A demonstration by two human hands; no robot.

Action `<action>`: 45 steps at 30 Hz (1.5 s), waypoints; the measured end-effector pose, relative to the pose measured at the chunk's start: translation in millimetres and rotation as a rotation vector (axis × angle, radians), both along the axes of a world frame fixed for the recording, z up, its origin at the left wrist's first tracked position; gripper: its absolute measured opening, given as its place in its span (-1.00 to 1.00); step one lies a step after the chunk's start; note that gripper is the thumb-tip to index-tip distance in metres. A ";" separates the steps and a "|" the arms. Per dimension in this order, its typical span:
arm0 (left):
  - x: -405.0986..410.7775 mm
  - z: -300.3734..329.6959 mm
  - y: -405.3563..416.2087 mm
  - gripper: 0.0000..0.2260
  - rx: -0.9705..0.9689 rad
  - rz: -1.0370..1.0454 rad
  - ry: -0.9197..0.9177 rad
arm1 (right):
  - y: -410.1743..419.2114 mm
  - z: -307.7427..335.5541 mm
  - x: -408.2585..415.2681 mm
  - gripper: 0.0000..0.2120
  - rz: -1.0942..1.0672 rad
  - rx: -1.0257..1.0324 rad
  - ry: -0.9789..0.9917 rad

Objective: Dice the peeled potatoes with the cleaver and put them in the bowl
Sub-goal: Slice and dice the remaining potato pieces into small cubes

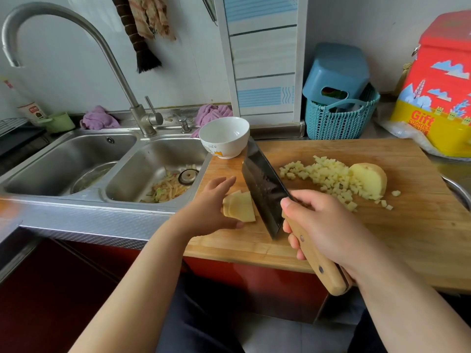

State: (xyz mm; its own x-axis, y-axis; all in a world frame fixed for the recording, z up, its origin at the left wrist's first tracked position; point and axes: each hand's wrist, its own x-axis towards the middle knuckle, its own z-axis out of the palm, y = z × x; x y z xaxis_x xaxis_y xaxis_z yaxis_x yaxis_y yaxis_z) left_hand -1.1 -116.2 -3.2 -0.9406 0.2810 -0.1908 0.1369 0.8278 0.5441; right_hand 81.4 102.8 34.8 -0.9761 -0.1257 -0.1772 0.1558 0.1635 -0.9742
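board [331, 233] fills the lower right of the frame, bowl [224, 136] at its upper left corner. diced heap [328, 177] and potato half [369, 179] lie right of centre. our right hand [328, 225] is clamped on the cleaver [265, 194], just right of the slices [240, 206]. our left hand [211, 205], fingers straight, steadies them near the board's left edge.

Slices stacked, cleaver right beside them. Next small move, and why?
Probably steady the slices with the left hand, fingertips curled back, then cut them into strips. The cleaver, gripped by the right hand, stands with its blade against the stack. The slices are still whole, dice lie on the board, and the bowl looks empty.
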 end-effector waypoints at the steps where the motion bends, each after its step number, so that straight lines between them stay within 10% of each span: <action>1: 1.6 -1.6 -2.2 -0.06 0.046 0.005 0.025 | -2.4 -0.2 0.4 -0.92 0.008 -0.002 0.000; 14: 11.2 -21.4 5.1 -0.25 0.129 0.064 0.245 | -6.0 7.6 -15.2 -0.60 0.117 0.198 -0.013; 25: 25.7 -24.2 24.4 -0.36 0.078 0.132 0.302 | 4.6 21.1 -25.7 -0.89 0.271 0.466 0.053; 45: 21.8 -35.8 4.6 -0.83 0.009 -0.192 0.550 | 2.0 24.6 -46.7 -0.74 0.306 0.766 0.052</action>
State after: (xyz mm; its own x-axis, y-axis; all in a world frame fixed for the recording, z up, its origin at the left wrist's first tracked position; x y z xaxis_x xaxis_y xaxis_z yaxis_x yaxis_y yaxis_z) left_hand 20.7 -111.6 -39.0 -0.8326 0.4558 0.3148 0.5488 0.7559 0.3569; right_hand 34.7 104.8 59.4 -0.9275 -0.2502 -0.2779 -0.0454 0.8130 -0.5805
